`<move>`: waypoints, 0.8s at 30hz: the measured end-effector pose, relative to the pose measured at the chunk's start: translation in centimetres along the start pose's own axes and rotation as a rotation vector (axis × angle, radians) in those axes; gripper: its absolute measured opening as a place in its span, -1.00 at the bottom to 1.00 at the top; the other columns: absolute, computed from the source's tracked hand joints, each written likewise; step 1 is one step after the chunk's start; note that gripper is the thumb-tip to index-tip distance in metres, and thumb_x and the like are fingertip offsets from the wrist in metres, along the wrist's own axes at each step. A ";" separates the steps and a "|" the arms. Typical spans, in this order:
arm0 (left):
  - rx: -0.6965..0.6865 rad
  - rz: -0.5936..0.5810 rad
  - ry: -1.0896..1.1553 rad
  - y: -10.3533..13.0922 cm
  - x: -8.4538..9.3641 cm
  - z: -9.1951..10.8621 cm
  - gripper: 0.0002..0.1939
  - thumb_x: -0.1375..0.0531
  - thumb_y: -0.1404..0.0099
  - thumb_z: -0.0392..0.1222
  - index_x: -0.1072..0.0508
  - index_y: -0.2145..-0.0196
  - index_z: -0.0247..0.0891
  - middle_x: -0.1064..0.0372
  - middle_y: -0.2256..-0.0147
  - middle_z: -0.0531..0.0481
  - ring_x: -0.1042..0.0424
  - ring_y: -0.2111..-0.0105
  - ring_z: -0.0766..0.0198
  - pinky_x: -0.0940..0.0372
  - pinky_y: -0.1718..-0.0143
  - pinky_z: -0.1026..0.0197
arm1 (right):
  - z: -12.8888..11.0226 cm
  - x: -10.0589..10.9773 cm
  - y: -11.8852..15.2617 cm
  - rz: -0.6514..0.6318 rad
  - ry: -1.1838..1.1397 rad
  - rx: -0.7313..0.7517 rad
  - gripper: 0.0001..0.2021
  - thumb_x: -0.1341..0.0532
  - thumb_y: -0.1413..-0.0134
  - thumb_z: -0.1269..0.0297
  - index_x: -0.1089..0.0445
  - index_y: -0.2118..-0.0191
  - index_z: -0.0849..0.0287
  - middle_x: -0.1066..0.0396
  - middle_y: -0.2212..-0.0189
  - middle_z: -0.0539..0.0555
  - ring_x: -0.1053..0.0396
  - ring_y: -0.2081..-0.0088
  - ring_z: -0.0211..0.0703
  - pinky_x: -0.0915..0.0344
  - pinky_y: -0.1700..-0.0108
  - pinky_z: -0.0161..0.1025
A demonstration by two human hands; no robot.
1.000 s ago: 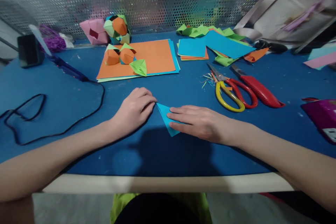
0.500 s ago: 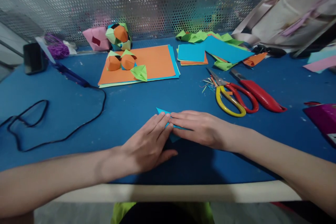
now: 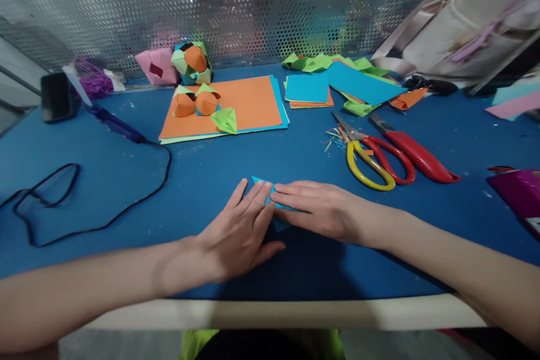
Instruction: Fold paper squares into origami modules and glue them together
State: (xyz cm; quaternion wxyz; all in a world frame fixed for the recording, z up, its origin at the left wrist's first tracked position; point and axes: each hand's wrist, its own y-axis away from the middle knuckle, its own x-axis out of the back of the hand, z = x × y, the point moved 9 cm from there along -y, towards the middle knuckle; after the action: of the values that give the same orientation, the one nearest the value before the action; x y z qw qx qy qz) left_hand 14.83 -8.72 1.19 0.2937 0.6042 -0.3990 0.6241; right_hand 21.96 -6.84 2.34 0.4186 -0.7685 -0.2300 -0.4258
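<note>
Bright blue paper [image 3: 269, 197]: flat, sharp tip showing, mostly covered.

A craft corner (home or workshop, unclear). Folded paper figures [image 3: 165, 63] sit near the table's [image 3: 211, 163] far edge, scissors [image 3: 358, 136] toward its right.
</note>
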 end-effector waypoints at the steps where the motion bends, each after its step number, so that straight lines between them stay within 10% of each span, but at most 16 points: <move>1: 0.002 -0.005 0.005 0.0 0.0 -0.1 -0.42 0.06 -0.33 0.06 -0.28 -0.02 -0.55 -0.19 -0.11 -0.50 -0.14 -0.17 -0.15 -0.05 -0.15 -0.23 | 0.0 -0.1 0.0 -0.004 0.002 0.000 -0.70 -0.04 -0.26 0.29 -0.41 0.04 0.27 -0.46 0.07 0.19 -0.40 0.00 -0.08 -0.36 -0.05 -0.09; 24: 0.026 -0.007 0.019 -0.1 0.1 -1.0 -0.57 -0.01 -0.29 -0.02 -0.36 0.06 -0.42 -0.19 -0.08 -0.54 -0.19 -0.12 -0.26 -0.15 -0.05 -0.29 | 0.1 -0.3 -0.1 -0.046 0.003 -0.006 -0.73 -0.06 -0.24 0.31 -0.42 0.07 0.26 -0.47 0.07 0.21 -0.38 -0.02 -0.08 -0.37 -0.03 -0.12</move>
State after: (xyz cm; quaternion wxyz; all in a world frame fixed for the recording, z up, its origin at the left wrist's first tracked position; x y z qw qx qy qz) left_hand 14.36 -7.86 1.34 0.2919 0.6033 -0.3861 0.6339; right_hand 21.79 -6.71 2.15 0.4068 -0.7635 -0.2458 -0.4373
